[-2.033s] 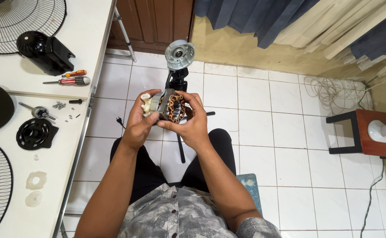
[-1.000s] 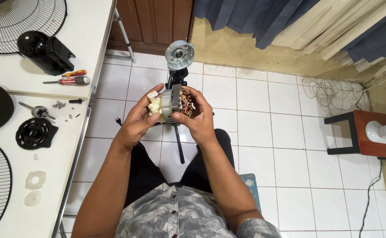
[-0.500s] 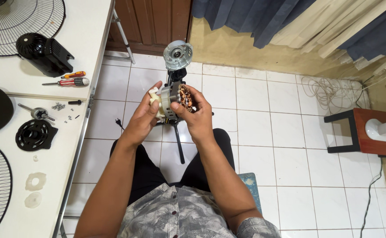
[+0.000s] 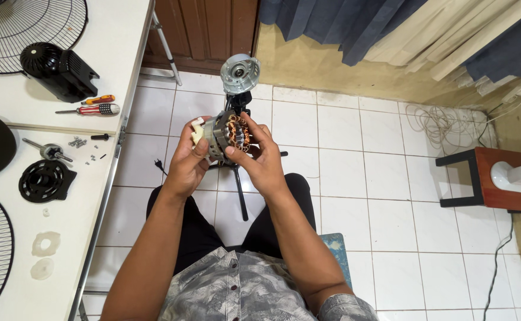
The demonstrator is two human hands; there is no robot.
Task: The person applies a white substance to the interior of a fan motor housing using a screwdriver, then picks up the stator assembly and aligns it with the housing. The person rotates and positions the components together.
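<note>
Both forearms reach out from the lap and meet over the tiled floor, elbows tucked in, wrists bent slightly toward each other. The left hand [image 4: 186, 160] wraps around the side of the motor [image 4: 227, 135], thumb up near a cream plastic piece on its edge. The right hand [image 4: 260, 157] closes on the other side, fingers curled over the copper windings, thumb on the front. So both hands grip the motor, held up at chest height between the knees, in front of a black stand [image 4: 239, 178] topped by a round metal housing [image 4: 240, 73]. To the left, on the bench [image 4: 123, 35], lie screwdrivers [image 4: 94, 106], a black cover [image 4: 58, 68] and fan grilles [image 4: 28, 27].
</note>
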